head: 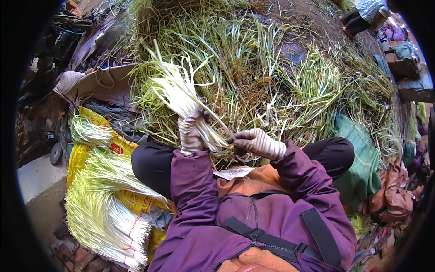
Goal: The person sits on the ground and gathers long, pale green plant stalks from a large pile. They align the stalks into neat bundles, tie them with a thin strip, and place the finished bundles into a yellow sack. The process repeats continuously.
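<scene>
My left hand [193, 131], in a striped knit glove with dark fingers, is closed round a bundle of pale long-stemmed leafy vegetables [176, 91]. Their white ends point down towards my lap and their yellow-green leaves fan up to the left. At the right of those ends, my right hand [249, 141], gloved the same way, pinches the lower end of a single stalk [221, 120] that lies slantwise across the bundle. Loose green stalks [234, 57] with brown roots lie heaped in front of my crossed legs.
Left of me, bundles tied with red bands [112, 221] and a smaller bunch [91, 132] lie on a yellow printed sack [76, 159]. A green sack [357, 159] is by my right knee. Another person [363, 17] is at the upper right, near piled goods.
</scene>
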### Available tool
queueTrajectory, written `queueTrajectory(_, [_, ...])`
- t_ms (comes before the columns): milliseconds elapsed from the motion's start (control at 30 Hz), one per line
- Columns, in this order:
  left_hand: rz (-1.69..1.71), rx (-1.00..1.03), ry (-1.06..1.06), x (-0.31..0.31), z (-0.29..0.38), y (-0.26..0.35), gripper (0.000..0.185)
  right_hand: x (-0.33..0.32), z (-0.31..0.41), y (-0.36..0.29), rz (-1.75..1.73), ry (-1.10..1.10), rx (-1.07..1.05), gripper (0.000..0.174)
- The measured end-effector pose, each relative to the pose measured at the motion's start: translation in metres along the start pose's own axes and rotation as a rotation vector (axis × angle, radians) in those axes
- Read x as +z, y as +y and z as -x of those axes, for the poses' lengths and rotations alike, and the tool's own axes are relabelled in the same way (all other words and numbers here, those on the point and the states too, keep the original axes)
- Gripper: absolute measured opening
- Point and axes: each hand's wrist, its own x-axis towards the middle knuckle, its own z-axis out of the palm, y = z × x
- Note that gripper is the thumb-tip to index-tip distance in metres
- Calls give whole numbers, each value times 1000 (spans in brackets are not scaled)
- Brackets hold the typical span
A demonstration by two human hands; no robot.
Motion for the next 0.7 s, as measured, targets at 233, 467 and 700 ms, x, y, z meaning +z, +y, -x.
queueTrajectory(233, [-104, -18, 60, 7, 2, -1, 24, 1, -18, 13, 699, 612, -487, 22])
queueTrajectory(467, [-327, -25, 155, 13, 0, -11, 21, 8, -52, 8, -30, 379, -301, 31])
queueTrajectory(700, [-521, 169, 271, 8, -3, -14, 28, 12, -80, 6, -332, 440, -342, 23])
